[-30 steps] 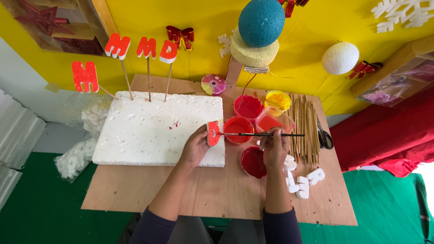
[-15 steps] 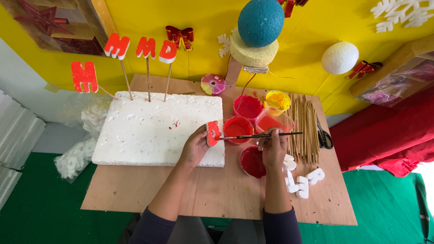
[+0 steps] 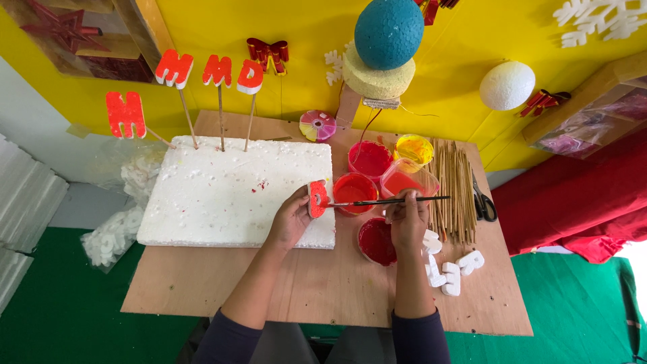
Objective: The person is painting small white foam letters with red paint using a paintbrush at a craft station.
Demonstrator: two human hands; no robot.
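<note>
Sleeves: dark, at the bottom edge, both forearms reaching up over the table [image 3: 202,296].
Left hand [image 3: 291,219]: grip closed around a foam letter [image 3: 317,198], held upright over the near right corner of the foam slab [image 3: 229,192]; the letter's face is mostly red.
Right hand [image 3: 408,219]: grip pinched on a thin brush [image 3: 387,201], which lies level, its tip touching the letter.
White letters [image 3: 448,269]: unpainted, in a loose heap on the table just right of the right hand.
Paint cups: one red cup [image 3: 375,240] beside the right wrist; another red cup [image 3: 354,189] behind the brush; further back a third red [image 3: 369,159], a clear tub of orange-red [image 3: 408,178] and a yellow cup [image 3: 414,149].
Sticks [image 3: 453,189]: bundle of bare wooden skewers right of the cups; scissors [image 3: 482,201] just beyond them.
Painted letters [image 3: 202,71]: four red ones on skewers, three stuck in the slab's far edge, one leaning off to the left.
Wall [image 3: 458,61]: yellow, with a teal ball [image 3: 389,32] on a yellow foam disc and a white ball [image 3: 507,85].
</note>
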